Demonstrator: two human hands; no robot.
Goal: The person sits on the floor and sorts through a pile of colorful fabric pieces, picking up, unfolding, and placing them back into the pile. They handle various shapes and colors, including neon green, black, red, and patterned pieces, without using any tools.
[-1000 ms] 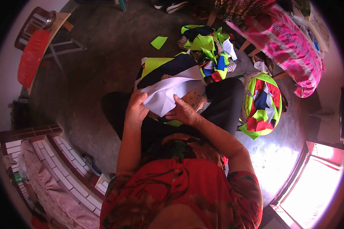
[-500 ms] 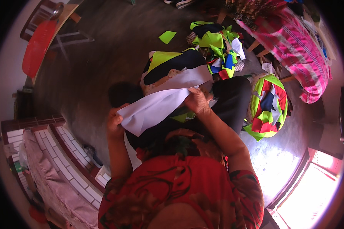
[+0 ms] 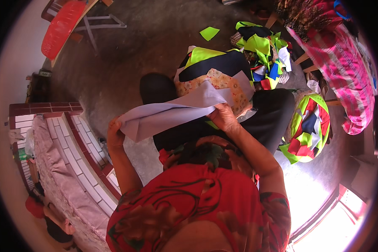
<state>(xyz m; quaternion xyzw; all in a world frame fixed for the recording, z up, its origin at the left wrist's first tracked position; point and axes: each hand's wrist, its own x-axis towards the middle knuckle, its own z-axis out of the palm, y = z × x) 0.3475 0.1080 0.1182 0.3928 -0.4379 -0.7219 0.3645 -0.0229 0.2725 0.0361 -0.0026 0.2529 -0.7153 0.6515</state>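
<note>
Strong light enters at the lower right through a bright opening (image 3: 334, 229), bleaching the nearby floor (image 3: 308, 191) to near white, while the upper left of the room sinks into brownish dimness and the dark trousers (image 3: 269, 111) lose most of their detail. The pale cloth (image 3: 168, 113) shows soft shading along its folds, and the lime-green scraps (image 3: 258, 44) stand out vividly against the dim floor. Fisheye distortion bows the white-tiled ledge (image 3: 77, 161) at the left, fine detail looks soft, and a black vignette rings the view.
</note>
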